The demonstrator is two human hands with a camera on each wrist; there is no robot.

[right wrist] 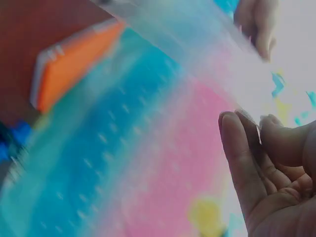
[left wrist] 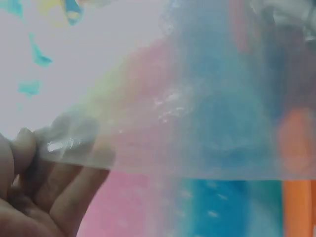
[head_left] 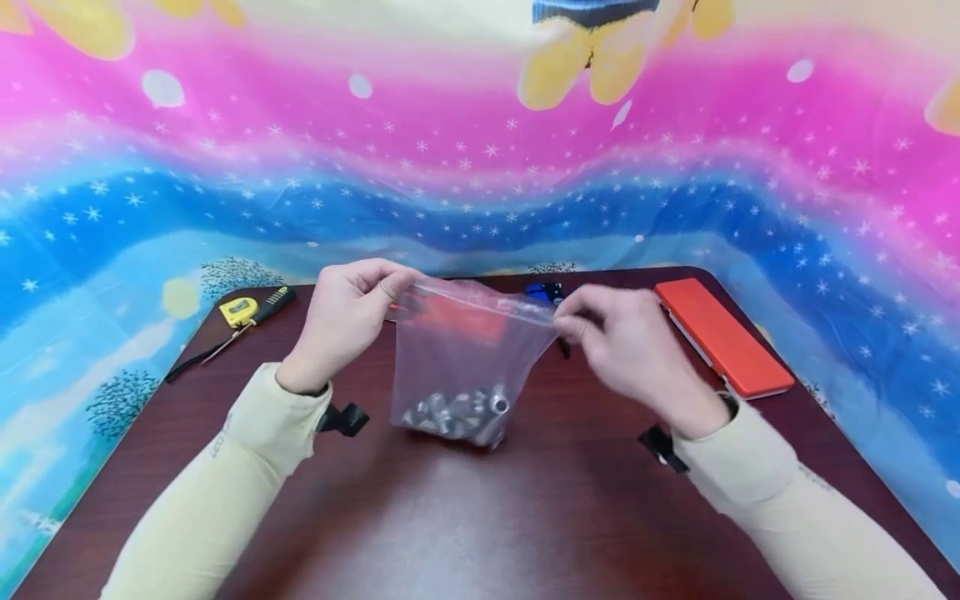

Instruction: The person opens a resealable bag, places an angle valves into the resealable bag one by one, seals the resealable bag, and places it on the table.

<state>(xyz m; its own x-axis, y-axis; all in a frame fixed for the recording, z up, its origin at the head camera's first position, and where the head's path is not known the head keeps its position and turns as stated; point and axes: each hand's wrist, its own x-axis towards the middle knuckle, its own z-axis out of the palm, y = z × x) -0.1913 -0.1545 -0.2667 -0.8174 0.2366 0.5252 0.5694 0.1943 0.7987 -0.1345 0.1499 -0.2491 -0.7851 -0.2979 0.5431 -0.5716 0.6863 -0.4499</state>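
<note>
Between my two hands hangs a clear plastic zip bag [head_left: 465,367], with several grey metal fittings [head_left: 450,412] gathered at its bottom. My left hand [head_left: 348,312] pinches the bag's top left corner between thumb and fingers. At the top right corner, my right hand [head_left: 626,342] pinches the plastic the same way, pulling the upper edge taut. In the left wrist view the bag's film [left wrist: 197,108] spreads out from the thumb and fingers. The right wrist view shows thumb and forefinger [right wrist: 234,143] meeting at the bag's corner.
An orange-red flat case [head_left: 723,337] lies at the right of the brown table [head_left: 337,517]. Behind the bag are another red-orange item [head_left: 461,317], seen through the plastic, and a blue-and-black tool [head_left: 543,292]. A yellow tape measure [head_left: 238,311] and a screwdriver [head_left: 255,321] lie at the far left.
</note>
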